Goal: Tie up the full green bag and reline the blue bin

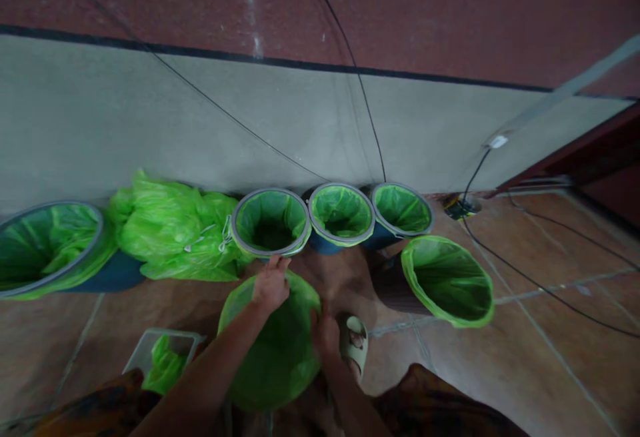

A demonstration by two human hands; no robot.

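Liner (pixel 283 360) gapes nearest the camera, in front of the lined bins (pixel 324 245), left hand (pixel 271 285) on its far edge, right hand (pixel 325 334) apart at its right edge, grips I can't tell, so I'd flag tearing from uneven tugging.

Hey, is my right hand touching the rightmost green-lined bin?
Apart: the head view shows a slipper and floor between the right hand and that bin.

Green bag (pixel 273 367), bright, translucent; sits spread open, mouth rounded and facing up, near, slightly left of centre.
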